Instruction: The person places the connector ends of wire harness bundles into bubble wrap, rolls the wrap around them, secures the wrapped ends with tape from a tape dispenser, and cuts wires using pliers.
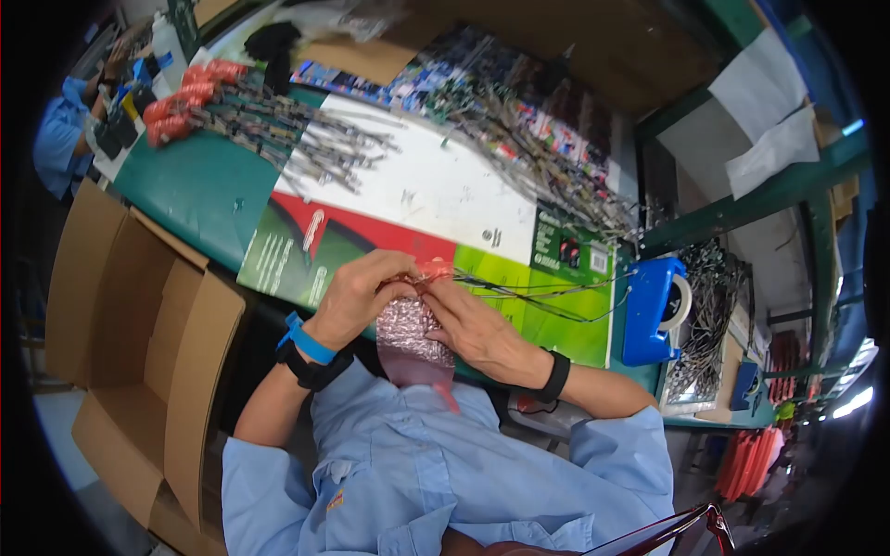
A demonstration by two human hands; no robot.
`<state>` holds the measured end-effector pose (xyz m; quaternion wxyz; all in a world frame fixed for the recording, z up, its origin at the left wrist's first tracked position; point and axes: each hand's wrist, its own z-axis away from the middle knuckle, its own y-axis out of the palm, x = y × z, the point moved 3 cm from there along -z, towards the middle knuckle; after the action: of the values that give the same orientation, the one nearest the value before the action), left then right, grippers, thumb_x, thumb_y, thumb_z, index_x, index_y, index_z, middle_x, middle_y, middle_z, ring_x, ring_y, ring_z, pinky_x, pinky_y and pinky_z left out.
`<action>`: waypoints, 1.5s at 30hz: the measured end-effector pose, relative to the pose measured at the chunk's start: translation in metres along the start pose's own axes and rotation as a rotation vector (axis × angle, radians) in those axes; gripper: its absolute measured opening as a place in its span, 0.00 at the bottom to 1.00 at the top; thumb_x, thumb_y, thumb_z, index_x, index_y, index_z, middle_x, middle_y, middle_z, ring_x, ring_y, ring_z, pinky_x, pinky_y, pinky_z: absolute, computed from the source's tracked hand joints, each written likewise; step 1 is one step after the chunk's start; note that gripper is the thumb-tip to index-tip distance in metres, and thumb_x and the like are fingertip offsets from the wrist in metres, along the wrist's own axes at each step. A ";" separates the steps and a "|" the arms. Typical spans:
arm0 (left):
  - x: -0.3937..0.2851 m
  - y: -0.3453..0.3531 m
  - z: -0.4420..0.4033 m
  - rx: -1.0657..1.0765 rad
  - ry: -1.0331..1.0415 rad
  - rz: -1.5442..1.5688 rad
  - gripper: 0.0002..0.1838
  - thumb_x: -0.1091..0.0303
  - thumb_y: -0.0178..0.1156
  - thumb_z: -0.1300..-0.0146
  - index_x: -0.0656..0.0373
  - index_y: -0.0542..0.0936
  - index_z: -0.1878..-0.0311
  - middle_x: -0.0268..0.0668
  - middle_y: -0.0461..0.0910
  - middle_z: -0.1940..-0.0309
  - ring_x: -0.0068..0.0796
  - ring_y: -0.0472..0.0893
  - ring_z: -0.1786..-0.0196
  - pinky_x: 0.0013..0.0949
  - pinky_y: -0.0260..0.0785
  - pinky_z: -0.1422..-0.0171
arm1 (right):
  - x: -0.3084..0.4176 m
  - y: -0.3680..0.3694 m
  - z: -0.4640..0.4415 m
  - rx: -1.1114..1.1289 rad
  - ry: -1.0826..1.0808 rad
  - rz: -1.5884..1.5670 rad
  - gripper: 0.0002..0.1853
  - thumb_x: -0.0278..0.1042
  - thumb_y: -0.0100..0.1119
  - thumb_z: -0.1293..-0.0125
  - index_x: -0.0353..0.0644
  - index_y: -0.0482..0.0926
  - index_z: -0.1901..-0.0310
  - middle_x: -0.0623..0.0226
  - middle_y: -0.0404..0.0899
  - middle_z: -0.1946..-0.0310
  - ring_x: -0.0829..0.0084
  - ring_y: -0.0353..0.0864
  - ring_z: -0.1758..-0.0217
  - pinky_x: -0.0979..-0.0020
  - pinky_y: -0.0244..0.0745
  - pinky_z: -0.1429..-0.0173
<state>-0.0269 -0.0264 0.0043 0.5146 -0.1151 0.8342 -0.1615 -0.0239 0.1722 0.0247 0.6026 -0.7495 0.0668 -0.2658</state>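
Note:
A pink bubble-wrap bag [413,335] hangs between my hands at the table's front edge, against my shirt. My left hand [362,289] is closed, its fingertips pinching the bag's upper edge. From the other side my right hand [477,326] grips the bag, thumb on its front and fingers near the top. A thin bundle of dark cables [528,295] runs out to the right from behind my right fingers, over the green cardboard. Reddish wrap [434,270] shows where the cables meet the bag; my fingers hide exactly how they join.
Cable bundles with red-wrapped ends [199,93] lie at the back left. Loose cables [528,153] spread across the back. A blue tape dispenser [652,312] stands at the right. An open cardboard box [139,371] is at my left. Another person's blue sleeve [60,139] shows far left.

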 end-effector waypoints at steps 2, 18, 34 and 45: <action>0.005 0.004 -0.011 -0.017 0.029 -0.024 0.16 0.81 0.71 0.46 0.63 0.85 0.52 0.44 0.85 0.54 0.36 0.87 0.57 0.32 0.80 0.54 | -0.013 -0.003 -0.009 -0.014 -0.010 0.042 0.32 0.35 0.62 0.33 0.24 0.66 0.33 0.46 0.64 0.32 0.49 0.68 0.29 0.58 0.68 0.27; 0.005 0.006 -0.013 -0.143 -0.089 -0.080 0.13 0.79 0.71 0.44 0.61 0.86 0.54 0.48 0.86 0.50 0.45 0.87 0.50 0.37 0.81 0.49 | -0.214 -0.092 -0.133 -0.532 0.382 0.100 0.09 0.29 0.65 0.36 0.39 0.81 0.55 0.58 0.82 0.64 0.56 0.83 0.61 0.58 0.77 0.57; 0.006 0.006 -0.011 -0.159 -0.097 -0.018 0.13 0.80 0.70 0.43 0.62 0.86 0.54 0.48 0.85 0.50 0.44 0.87 0.51 0.35 0.82 0.50 | -0.204 -0.116 -0.117 -0.769 0.325 -0.061 0.05 0.29 0.59 0.29 0.37 0.76 0.59 0.61 0.77 0.70 0.70 0.76 0.67 0.69 0.72 0.62; 0.010 0.007 -0.009 -0.160 -0.100 -0.026 0.13 0.79 0.70 0.43 0.62 0.86 0.54 0.48 0.85 0.50 0.44 0.88 0.52 0.36 0.82 0.49 | -0.177 -0.086 -0.094 -0.372 0.386 -0.058 0.08 0.32 0.68 0.34 0.37 0.85 0.59 0.60 0.82 0.66 0.65 0.81 0.64 0.66 0.75 0.59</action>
<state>-0.0396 -0.0220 -0.0029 0.5424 -0.1744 0.8163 -0.0950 -0.2385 0.1878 0.0616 0.4229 -0.7844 0.2063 -0.4041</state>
